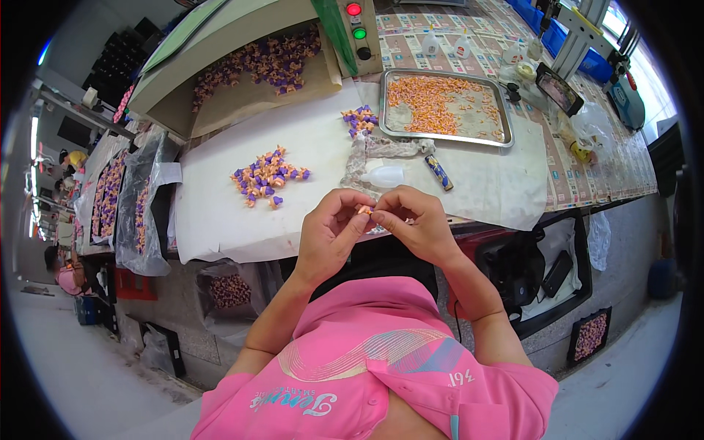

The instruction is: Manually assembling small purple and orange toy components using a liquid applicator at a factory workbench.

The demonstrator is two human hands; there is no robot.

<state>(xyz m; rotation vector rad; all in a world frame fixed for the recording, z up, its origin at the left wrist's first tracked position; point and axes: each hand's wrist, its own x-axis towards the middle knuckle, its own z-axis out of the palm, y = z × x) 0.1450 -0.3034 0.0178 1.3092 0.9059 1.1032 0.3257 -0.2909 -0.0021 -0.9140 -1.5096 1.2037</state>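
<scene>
My left hand (pixel 328 233) and my right hand (pixel 419 226) meet in front of me at the table's near edge. Between their pinched fingertips is a small orange piece (pixel 365 210), partly covered by the fingers, so its full shape is hidden. Just beyond the hands lies a white translucent plastic bottle (pixel 386 176) beside a crumpled, stained cloth (pixel 392 147). A blue and yellow tube-shaped thing (pixel 438 172) lies to the right. On the white sheet (pixel 213 176) at left is a loose pile of small purple and orange figures (pixel 265 178), with a smaller cluster (pixel 359 121) farther back.
A metal tray (pixel 382 110) of small orange and white pieces sits at the back right. At the back left stands a machine (pixel 165 99) with lit buttons, more figures in its opening. A phone on a stand (pixel 559 89) is at right; small bottles (pixel 430 42) are behind the tray.
</scene>
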